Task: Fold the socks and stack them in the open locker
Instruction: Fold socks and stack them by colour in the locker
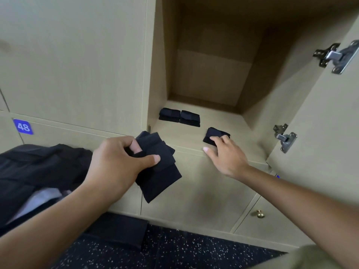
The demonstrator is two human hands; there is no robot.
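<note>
Head view: the left hand grips a folded black sock bundle below the open locker. The right hand, fingers spread, touches a folded sock on the locker floor; two more folded pairs lie at its 10 o'clock. A dark bag sits at 9 o'clock.

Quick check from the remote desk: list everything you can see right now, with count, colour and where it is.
folded socks: two bundles, black, side by side at the left of the locker floor
folded sock: one, black, near the floor's front edge, under the right fingertips
held socks: one bunch, black, in front of the locker
hinges: two, metal, on the open door
number tag: one, blue, "48", lower left door
knob: one, brass, lower door
dark bag: one, black, far left
left hand: grips the held socks
right hand: touches the single folded sock
</note>
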